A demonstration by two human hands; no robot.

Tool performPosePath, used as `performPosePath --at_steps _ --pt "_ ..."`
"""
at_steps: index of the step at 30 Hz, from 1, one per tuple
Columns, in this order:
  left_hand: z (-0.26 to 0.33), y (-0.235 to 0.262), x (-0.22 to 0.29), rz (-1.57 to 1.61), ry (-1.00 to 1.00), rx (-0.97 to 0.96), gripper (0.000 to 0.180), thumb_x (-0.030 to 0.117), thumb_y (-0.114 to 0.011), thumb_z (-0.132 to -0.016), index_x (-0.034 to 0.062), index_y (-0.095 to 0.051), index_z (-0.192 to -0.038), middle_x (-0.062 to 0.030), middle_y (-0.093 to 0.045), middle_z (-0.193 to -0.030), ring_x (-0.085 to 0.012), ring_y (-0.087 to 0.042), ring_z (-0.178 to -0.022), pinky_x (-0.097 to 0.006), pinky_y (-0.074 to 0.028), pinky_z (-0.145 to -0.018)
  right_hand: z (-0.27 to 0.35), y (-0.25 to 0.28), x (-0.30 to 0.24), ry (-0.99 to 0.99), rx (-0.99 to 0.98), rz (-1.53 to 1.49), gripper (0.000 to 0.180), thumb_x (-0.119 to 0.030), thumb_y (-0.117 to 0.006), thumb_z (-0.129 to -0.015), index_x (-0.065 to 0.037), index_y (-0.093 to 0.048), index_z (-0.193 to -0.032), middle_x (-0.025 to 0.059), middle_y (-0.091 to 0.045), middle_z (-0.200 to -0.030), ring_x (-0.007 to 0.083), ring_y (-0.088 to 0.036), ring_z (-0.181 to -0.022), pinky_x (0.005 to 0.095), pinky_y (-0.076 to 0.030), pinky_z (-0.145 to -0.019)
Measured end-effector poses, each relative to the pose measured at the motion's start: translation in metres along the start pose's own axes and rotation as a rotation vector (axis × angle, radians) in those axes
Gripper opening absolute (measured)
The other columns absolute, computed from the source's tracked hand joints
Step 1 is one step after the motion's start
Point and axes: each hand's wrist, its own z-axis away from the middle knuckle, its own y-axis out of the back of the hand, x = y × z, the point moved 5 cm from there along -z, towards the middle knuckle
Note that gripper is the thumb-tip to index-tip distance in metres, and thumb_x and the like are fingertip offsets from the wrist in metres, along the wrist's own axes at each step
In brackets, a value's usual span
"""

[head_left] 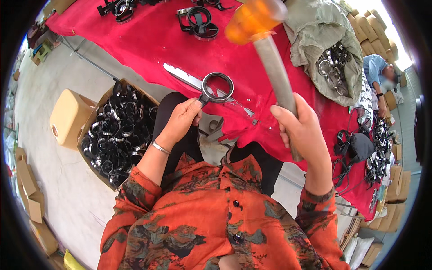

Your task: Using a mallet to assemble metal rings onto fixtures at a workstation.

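Note:
My left hand [183,118] is closed round the black stem of a ring-shaped part, a black and silver ring [217,87] that lies flat over a bare metal strip [182,75] at the table edge. In my right hand [302,130] is a mallet [277,67], gripped by its grey handle. Its translucent orange head is raised above the red-covered table, up and to the right of the ring, and blurred by motion. Mallet and ring are apart. Behind them on the cloth stands a cluster of similar black ring parts [198,22].
A cardboard box [100,173] full of black ring parts stands on the floor at left, beside a tan plastic container [69,118]. On the table's right are an open grey-green sack [310,40] of rings and a black pouch [361,147]. Another person [379,72] sits far right.

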Motion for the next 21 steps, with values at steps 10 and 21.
performPosePath --at_steps 10,21 --pt "-0.001 -0.01 -0.006 -0.031 -0.007 0.045 0.038 0.035 -0.045 -0.1 0.006 -0.05 -0.075 0.0011 -0.047 -0.065 -0.0074 -0.045 -0.059 -0.023 -0.039 -0.056 0.009 0.006 0.055 -0.168 -0.029 -0.326 0.026 -0.03 -0.06 -0.091 -0.007 -0.047 -0.092 -0.0003 -0.047 -0.062 0.0082 -0.044 -0.043 0.0252 -0.039 -0.037" --pt "-0.002 -0.019 -0.005 -0.031 -0.032 0.12 0.037 0.033 -0.044 -0.1 0.0062 -0.049 -0.076 0.0008 -0.048 -0.064 -0.0073 -0.045 -0.058 -0.023 -0.039 -0.054 0.052 -0.02 0.087 -0.112 0.013 -0.329 0.025 -0.023 -0.064 -0.09 -0.004 -0.049 -0.09 -0.0011 -0.049 -0.062 0.0058 -0.045 -0.046 0.024 -0.037 -0.039"
